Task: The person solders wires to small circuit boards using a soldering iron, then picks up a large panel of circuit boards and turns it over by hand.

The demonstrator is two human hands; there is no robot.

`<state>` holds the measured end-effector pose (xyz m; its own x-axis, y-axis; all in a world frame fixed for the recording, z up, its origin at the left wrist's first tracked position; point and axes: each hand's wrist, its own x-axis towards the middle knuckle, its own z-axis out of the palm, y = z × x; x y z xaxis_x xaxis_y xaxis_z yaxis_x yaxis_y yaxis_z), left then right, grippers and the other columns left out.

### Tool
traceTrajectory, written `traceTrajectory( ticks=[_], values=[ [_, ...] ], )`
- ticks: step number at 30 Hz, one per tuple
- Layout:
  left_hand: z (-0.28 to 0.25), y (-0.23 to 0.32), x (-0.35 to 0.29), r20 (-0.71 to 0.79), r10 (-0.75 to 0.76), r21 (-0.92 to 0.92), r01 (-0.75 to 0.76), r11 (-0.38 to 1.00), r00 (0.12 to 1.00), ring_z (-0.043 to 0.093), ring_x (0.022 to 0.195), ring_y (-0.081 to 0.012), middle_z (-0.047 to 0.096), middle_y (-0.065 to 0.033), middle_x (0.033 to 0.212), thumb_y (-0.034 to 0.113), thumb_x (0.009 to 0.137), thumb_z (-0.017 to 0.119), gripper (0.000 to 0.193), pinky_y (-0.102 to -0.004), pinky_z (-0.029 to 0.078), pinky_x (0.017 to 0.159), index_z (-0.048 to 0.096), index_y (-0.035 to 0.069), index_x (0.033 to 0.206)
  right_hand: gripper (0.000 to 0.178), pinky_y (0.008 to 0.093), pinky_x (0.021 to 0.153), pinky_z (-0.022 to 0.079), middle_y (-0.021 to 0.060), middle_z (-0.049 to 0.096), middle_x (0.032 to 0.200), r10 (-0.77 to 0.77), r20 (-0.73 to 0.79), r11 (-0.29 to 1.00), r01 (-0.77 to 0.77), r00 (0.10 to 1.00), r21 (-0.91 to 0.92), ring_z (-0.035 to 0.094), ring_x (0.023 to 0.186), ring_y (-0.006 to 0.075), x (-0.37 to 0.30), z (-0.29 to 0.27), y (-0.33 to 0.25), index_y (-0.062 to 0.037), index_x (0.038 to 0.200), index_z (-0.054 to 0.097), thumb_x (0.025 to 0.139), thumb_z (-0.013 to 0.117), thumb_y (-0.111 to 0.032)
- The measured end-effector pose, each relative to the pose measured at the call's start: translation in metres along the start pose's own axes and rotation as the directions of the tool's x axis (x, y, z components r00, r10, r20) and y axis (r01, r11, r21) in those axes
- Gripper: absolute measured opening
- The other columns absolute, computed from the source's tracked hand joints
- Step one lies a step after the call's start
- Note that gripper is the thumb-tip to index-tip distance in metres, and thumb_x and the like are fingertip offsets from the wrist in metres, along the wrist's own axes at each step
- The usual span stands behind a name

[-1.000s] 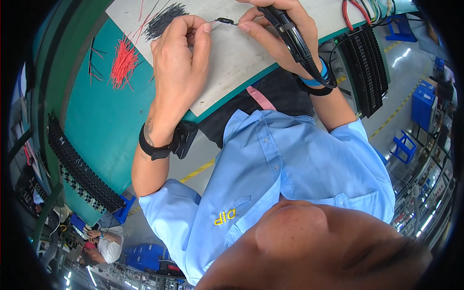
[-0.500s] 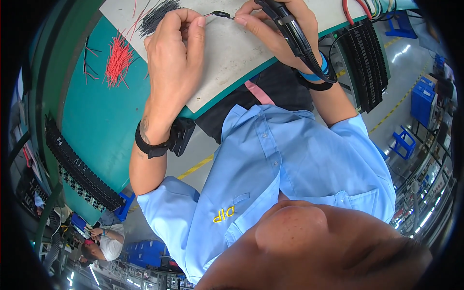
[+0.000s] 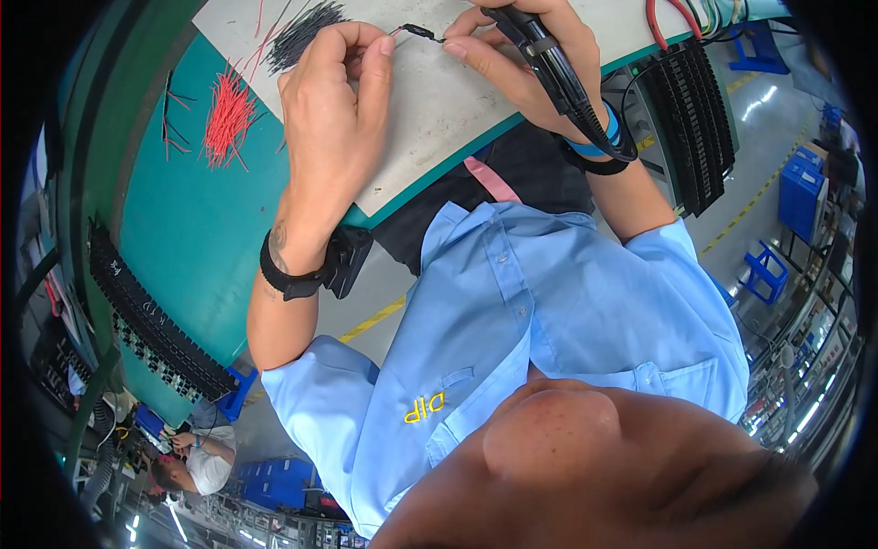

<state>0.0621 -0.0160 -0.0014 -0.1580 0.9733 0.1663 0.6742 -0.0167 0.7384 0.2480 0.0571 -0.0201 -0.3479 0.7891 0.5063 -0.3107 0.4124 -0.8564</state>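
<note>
My left hand [image 3: 334, 114] is closed in a pinch on a thin lead, partly reddish, that runs to a small black part [image 3: 419, 31] with wire ends. At the part's other side, the thumb and finger of my right hand [image 3: 512, 80] close on its dark end. The small part is held between the two hands over a pale worktop sheet [image 3: 439, 119]; its exact kind is too small to tell. Across my right palm lies a black stick-shaped tool [image 3: 551, 66] with a cord that loops down by the wrist.
A pile of red wires [image 3: 229, 119] lies on the green mat [image 3: 183, 238], and dark wires [image 3: 306, 32] lie beyond my left hand. Red-handled pliers [image 3: 655, 23] are at the top right. Black slotted strips [image 3: 686, 123] stand right; another slotted strip [image 3: 151, 306] is left.
Both hands stay nearly where they were. The small black part has tilted slightly, its right end now lower, and my left hand has shifted a little to the right.
</note>
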Motion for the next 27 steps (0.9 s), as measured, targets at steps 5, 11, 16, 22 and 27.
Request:
traceTrajectory(
  ticks=[5, 11, 16, 22, 27],
  values=[
    [0.0, -0.001, 0.0, 0.003, 0.008, 0.005, -0.008, 1.0, 1.0, 0.067, 0.084, -0.0131, 0.072, -0.0073, 0.093, 0.02, 0.103, 0.066, 0.022, -0.0267, 0.053, 0.074, 0.067, 0.0, 0.11, 0.039, 0.0342, 0.088, 0.058, 0.0131, 0.071, 0.093, 0.001, 0.062, 0.981, 0.011, 0.998, -0.192, 0.071, 0.084, 0.0163, -0.002, -0.006, -0.003, 0.0028, 0.121, 0.058, 0.086, 0.076, 0.009],
    [0.002, 0.001, 0.001, -0.051, 0.09, -0.038, -0.092, 0.995, 0.995, 0.07, 0.075, -0.0275, 0.071, -0.0164, 0.088, 0.01, 0.098, 0.067, 0.015, -0.0362, 0.056, 0.072, 0.066, -0.004, 0.1, 0.041, 0.0314, 0.082, 0.059, 0.0128, 0.072, 0.094, -0.066, 0.036, 0.993, 0.069, 0.997, -0.092, 0.072, 0.084, 0.0157, -0.002, -0.006, -0.004, 0.0019, 0.12, 0.058, 0.085, 0.079, 0.006],
    [0.002, 0.003, -0.001, -0.015, 0.011, -0.107, -0.012, 0.994, 1.0, 0.071, 0.08, -0.0284, 0.071, -0.0175, 0.092, 0.011, 0.099, 0.066, 0.016, -0.0365, 0.056, 0.076, 0.066, -0.005, 0.103, 0.043, 0.0283, 0.076, 0.058, 0.012, 0.073, 0.095, 0.0, 0.072, 0.977, 0.015, 0.997, -0.211, 0.071, 0.082, 0.0144, -0.006, -0.008, -0.005, 0.0013, 0.119, 0.059, 0.083, 0.083, 0.005],
    [0.001, 0.006, -0.002, 0.03, -0.058, -0.155, 0.062, 0.986, 0.998, 0.071, 0.088, -0.0267, 0.072, -0.0171, 0.096, 0.014, 0.101, 0.064, 0.02, -0.036, 0.055, 0.081, 0.066, -0.005, 0.107, 0.037, 0.0289, 0.077, 0.057, 0.0133, 0.073, 0.099, -0.057, 0.143, 0.952, 0.097, 0.988, -0.291, 0.071, 0.085, 0.0146, -0.008, -0.012, -0.001, 0.0019, 0.121, 0.061, 0.088, 0.079, 0.0],
    [0.003, 0.003, -0.003, 0.05, -0.071, -0.234, 0.081, 0.969, 0.996, 0.07, 0.092, -0.0224, 0.073, -0.0146, 0.098, 0.018, 0.102, 0.065, 0.023, -0.0343, 0.054, 0.084, 0.066, -0.004, 0.11, 0.044, 0.029, 0.074, 0.061, 0.0089, 0.075, 0.105, -0.292, 0.145, 0.896, 0.324, 0.945, -0.303, 0.075, 0.085, 0.0192, -0.007, -0.015, 0.021, -0.0057, 0.12, 0.067, 0.08, 0.086, -0.006]
  ],
)
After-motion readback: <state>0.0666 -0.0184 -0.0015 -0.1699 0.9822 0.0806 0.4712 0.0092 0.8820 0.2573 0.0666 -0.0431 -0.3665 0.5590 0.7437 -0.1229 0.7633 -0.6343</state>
